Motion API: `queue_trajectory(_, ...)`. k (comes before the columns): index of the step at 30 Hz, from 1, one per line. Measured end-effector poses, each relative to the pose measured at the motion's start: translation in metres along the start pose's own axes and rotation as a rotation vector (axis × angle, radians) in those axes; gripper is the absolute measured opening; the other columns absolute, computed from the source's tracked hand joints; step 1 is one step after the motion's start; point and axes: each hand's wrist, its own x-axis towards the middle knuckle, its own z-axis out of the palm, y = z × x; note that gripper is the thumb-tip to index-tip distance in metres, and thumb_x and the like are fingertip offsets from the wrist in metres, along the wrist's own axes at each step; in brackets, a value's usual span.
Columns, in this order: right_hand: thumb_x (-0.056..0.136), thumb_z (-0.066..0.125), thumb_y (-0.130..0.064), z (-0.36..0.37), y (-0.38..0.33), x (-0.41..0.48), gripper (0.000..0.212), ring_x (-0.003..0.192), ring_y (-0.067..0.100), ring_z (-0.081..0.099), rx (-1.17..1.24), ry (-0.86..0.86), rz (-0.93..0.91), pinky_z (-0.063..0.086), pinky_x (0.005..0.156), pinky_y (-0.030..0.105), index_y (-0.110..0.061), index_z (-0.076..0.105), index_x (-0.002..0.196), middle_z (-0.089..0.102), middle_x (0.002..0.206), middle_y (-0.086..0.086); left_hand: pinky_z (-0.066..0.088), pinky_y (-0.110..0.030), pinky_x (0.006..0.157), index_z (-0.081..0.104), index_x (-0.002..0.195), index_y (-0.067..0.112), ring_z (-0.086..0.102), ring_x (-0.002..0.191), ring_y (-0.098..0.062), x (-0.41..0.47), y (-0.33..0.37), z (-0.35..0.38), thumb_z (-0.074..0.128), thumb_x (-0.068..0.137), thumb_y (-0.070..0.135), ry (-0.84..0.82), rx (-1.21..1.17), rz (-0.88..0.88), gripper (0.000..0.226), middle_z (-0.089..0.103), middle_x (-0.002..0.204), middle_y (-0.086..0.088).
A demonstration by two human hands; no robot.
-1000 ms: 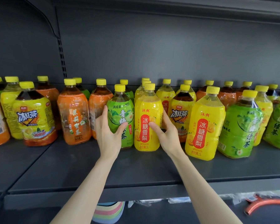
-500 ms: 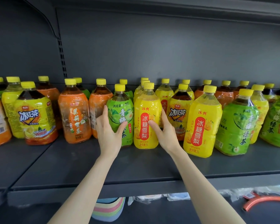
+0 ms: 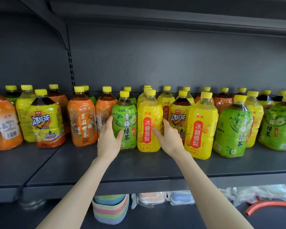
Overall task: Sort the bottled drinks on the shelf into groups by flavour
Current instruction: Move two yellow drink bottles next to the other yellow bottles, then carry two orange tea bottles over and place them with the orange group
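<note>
Left grip curled round the green-label bottle; right grip clasped the adjacent yellow-label bottle; both bottles stood upright, side by side, on the shelf.

My two arms bare along their whole visible length, slender forearms narrowing to the wrists, my left grip a bare hand, my right grip bare too

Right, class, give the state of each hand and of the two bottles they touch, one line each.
green-label bottle: upright, capped, on the shelf
yellow-label bottle: upright, capped, beside it
left hand: grips the green-label bottle
right hand: grips the yellow-label bottle
</note>
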Motion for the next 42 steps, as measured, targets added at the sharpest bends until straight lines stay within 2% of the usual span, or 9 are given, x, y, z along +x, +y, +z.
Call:
queue_trajectory(3,0.098,0.049,-0.037,-0.008,-0.006,-0.01,0.047,0.108,0.029,0.06,-0.096,0.079,-0.038,0.053,0.086,0.042,-0.009,0.045,0.135,0.06,0.125,0.01,0.051,-0.045,0.088,0.051,0.128,0.011,0.061,0.106,-0.025,-0.006,0.0,-0.011,0.06,0.09,0.022,0.01,0.022,0.015,0.041,0.059,0.125,-0.009)
queue_trajectory(7,0.096,0.052,-0.032,-0.017,-0.019,-0.021,0.03,0.091,0.023,0.064,-0.08,0.19,-0.161,0.055,0.074,0.038,-0.01,0.062,0.115,0.065,0.114,0.006,0.054,-0.032,0.07,0.068,0.096,0.012,0.065,0.079,-0.018,-0.019,0.009,-0.028,0.062,0.089,0.017,0.031,0.011,0.091,0.01,0.07,0.088,-0.003)
queue_trajectory(10,0.096,0.053,-0.03,-0.019,-0.03,-0.027,0.024,0.083,0.02,0.064,-0.027,0.198,-0.232,0.056,0.07,0.038,-0.011,0.065,0.107,0.066,0.108,0.003,0.051,-0.025,0.063,0.069,0.09,0.013,0.062,0.069,-0.01,-0.026,0.017,-0.042,0.062,0.088,0.015,0.065,0.02,0.135,0.008,0.07,0.078,0.0)
queue_trajectory(15,0.094,0.055,-0.027,-0.006,-0.049,-0.022,0.017,0.078,0.02,0.063,0.04,0.194,-0.316,0.054,0.067,0.04,-0.015,0.066,0.098,0.067,0.095,0.001,0.054,-0.029,0.064,0.069,0.087,0.015,0.062,0.066,-0.006,-0.027,0.019,-0.073,0.063,0.087,0.014,0.143,0.057,0.181,0.006,0.066,0.069,0.008)
queue_trajectory(20,0.094,0.057,-0.022,0.023,-0.087,-0.014,0.014,0.081,0.016,0.064,0.096,0.162,-0.371,0.053,0.069,0.035,-0.013,0.067,0.097,0.069,0.098,0.001,0.055,-0.03,0.061,0.068,0.086,0.015,0.064,0.065,-0.008,-0.014,-0.005,-0.113,0.061,0.088,0.019,0.18,0.12,0.184,0.008,0.069,0.071,0.004)
queue_trajectory(26,0.092,0.057,-0.022,0.071,-0.125,-0.001,0.014,0.085,0.023,0.063,0.096,0.202,-0.374,0.052,0.073,0.04,-0.013,0.067,0.097,0.069,0.098,0.003,0.052,-0.024,0.064,0.067,0.089,0.015,0.063,0.071,-0.005,0.015,-0.054,-0.138,0.063,0.088,0.016,0.147,0.092,0.161,0.004,0.064,0.074,0.01)
queue_trajectory(32,0.089,0.06,-0.018,0.111,-0.163,0.017,0.017,0.089,0.027,0.06,0.046,0.306,-0.291,0.048,0.074,0.035,-0.008,0.066,0.103,0.063,0.103,0.007,0.041,-0.025,0.087,0.051,0.124,0.016,0.053,0.111,-0.015,0.075,-0.093,-0.143,0.064,0.087,0.031,0.063,0.008,0.15,0.042,0.054,0.123,0.0)
queue_trajectory(37,0.091,0.057,-0.015,0.122,-0.185,0.04,0.038,0.12,0.029,0.049,0.045,0.346,-0.211,0.042,0.099,0.037,-0.007,0.051,0.128,0.052,0.131,0.012,0.035,-0.028,0.094,0.032,0.14,0.019,0.042,0.127,-0.02,0.113,-0.097,-0.133,0.07,0.078,0.045,-0.06,-0.119,0.139,0.077,0.04,0.139,-0.004)
queue_trajectory(42,0.096,0.054,-0.02,0.126,-0.198,0.064,0.063,0.144,0.031,0.023,0.11,0.302,-0.148,0.025,0.116,0.04,-0.005,0.022,0.148,0.028,0.154,0.017,0.038,-0.031,0.096,0.026,0.143,0.021,0.045,0.126,-0.021,0.129,-0.102,-0.125,0.071,0.076,0.048,-0.177,-0.211,0.102,0.085,0.041,0.142,-0.005)
